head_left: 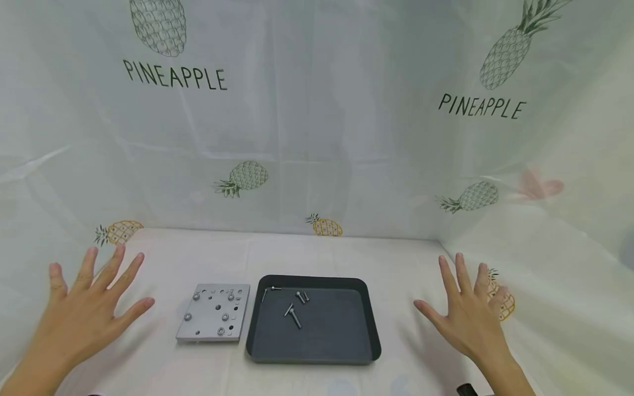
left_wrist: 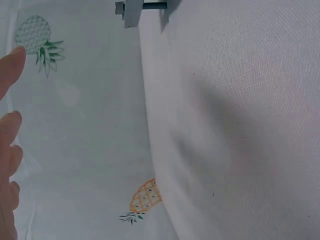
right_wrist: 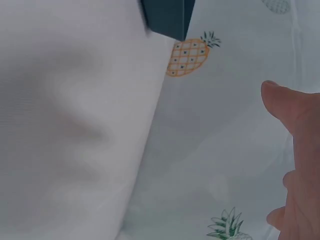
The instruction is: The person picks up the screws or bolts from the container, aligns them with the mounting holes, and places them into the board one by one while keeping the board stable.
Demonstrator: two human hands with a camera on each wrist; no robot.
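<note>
My left hand point(head_left: 91, 308) hovers over the left side of the table, fingers spread and straight, holding nothing. Spread in the same way, my right hand point(head_left: 468, 319) is held above the right side, also without anything in it. Between them lies a silver metal plate point(head_left: 207, 316) with holes and several socket-head bolts in it, nearer the left hand. Beside it sits a dark grey tray point(head_left: 337, 344) with several loose screws point(head_left: 295, 318) toward its left. The left wrist view catches the plate's edge point(left_wrist: 132, 15); the right wrist view catches a tray corner point(right_wrist: 169, 17).
A white cloth point(head_left: 396, 286) covers the table. Behind it hangs a pale curtain point(head_left: 346, 126) printed with pineapples, which also closes in the right side. A small black object point(head_left: 466, 389) shows by the right wrist at the bottom edge.
</note>
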